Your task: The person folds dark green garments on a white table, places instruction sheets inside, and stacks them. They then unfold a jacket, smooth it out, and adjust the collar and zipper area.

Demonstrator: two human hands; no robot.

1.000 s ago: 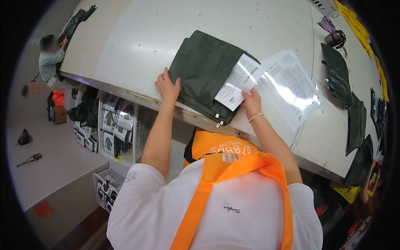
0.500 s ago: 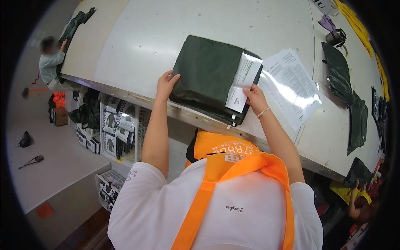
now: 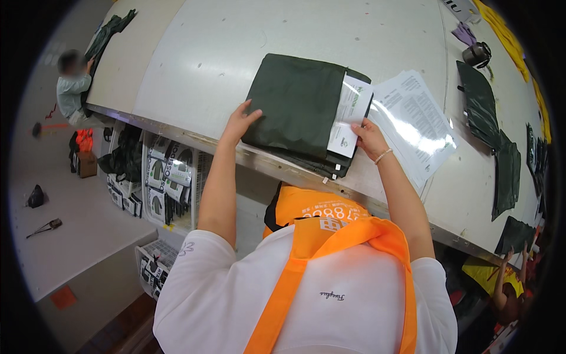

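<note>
A folded dark green garment (image 3: pixel 295 106) lies near the table's front edge, with dark layers and small white tags showing at its lower right corner. Along its right side runs a white printed paper card (image 3: pixel 348 115). My right hand (image 3: pixel 371 140) pinches the card's right edge, thumb on top and the other fingers partly hidden. At the garment's left edge is my left hand (image 3: pixel 240 123), its thumb and forefinger apart and touching the fabric; its remaining fingers are mostly out of sight.
Glossy printed sheets (image 3: pixel 415 127) lie right of the garment. Farther right are more dark green pieces (image 3: pixel 479 100) and a dark metal jug (image 3: pixel 476 54). Below the table's left edge stands a white crate (image 3: pixel 194 189) of packaged goods. Other people work at far left and lower right.
The garment and card have shifted slightly, and the card sits a little more to the right. My left hand has loosened slightly at the edge. The right hand has moved slightly right with the card.
</note>
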